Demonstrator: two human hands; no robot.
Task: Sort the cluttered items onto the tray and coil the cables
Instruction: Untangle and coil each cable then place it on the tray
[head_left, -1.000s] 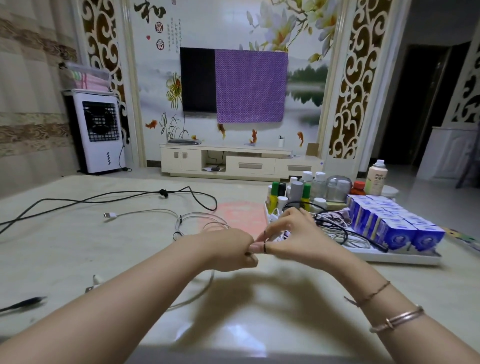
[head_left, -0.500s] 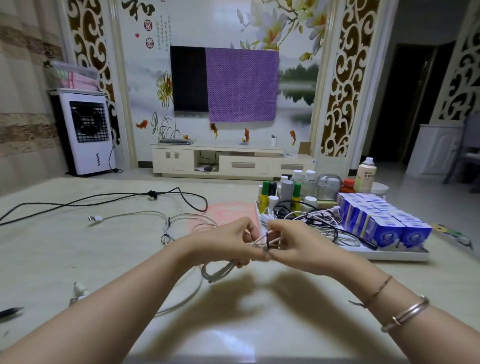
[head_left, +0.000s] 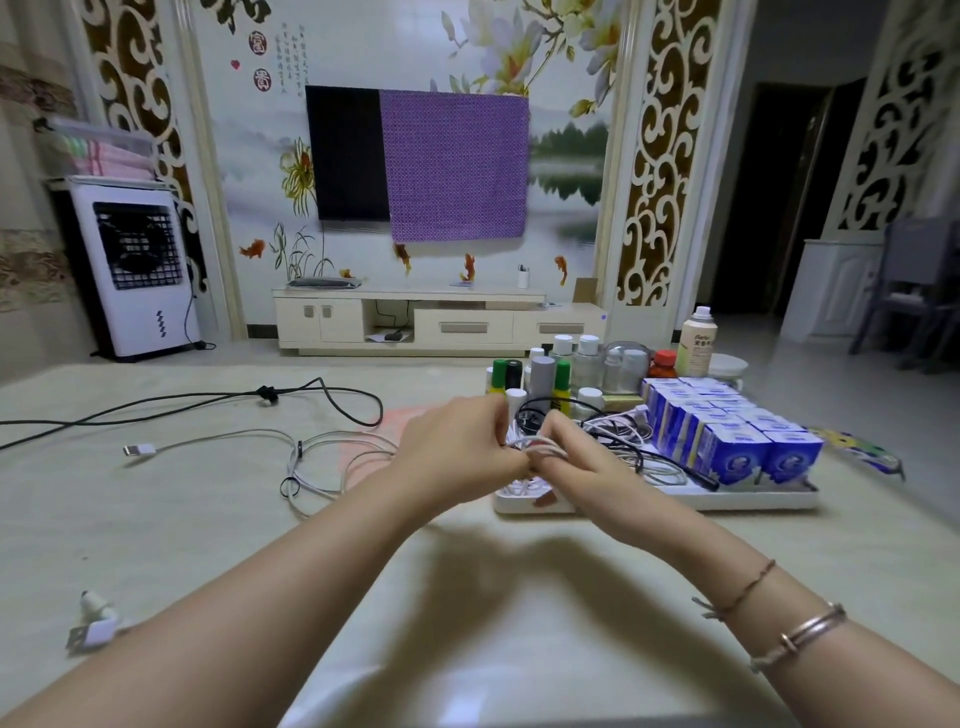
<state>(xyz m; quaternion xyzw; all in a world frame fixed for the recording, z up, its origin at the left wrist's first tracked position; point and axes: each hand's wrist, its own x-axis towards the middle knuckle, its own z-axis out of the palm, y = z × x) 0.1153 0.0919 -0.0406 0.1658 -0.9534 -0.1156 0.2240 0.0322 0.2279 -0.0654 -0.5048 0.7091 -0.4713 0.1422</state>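
Both hands meet over the near-left corner of the tray (head_left: 675, 501), a shallow white rectangular tray on the table (head_left: 467, 597). The left hand (head_left: 457, 452) and the right hand (head_left: 576, 457) have their fingers curled around a small coil (head_left: 537, 446) of white cable, held between them just above the tray's corner. The coil is a tight bundle of several thin white loops; how it is fastened cannot be seen.

On the tray, right of the hands, lie more cables (head_left: 623, 441), white and black, loosely tangled. Right of these stand rows of blue-and-white boxes (head_left: 727, 436), packed side by side. At the tray's far side stand bottles (head_left: 561, 369), some with green caps, some with white.

Left of the tray, on the table, lies a loose white cable (head_left: 311, 452) in slack loops, its USB plug (head_left: 139, 449) pointing left. Beyond it, farther from the tray, a black cable (head_left: 234, 399) runs across the table with a knot midway. Well left of the tray, at the table's near edge, lies a small white plug (head_left: 93, 621).

The right wrist carries a metal bangle (head_left: 800, 631) and a thin cord bracelet (head_left: 748, 592).
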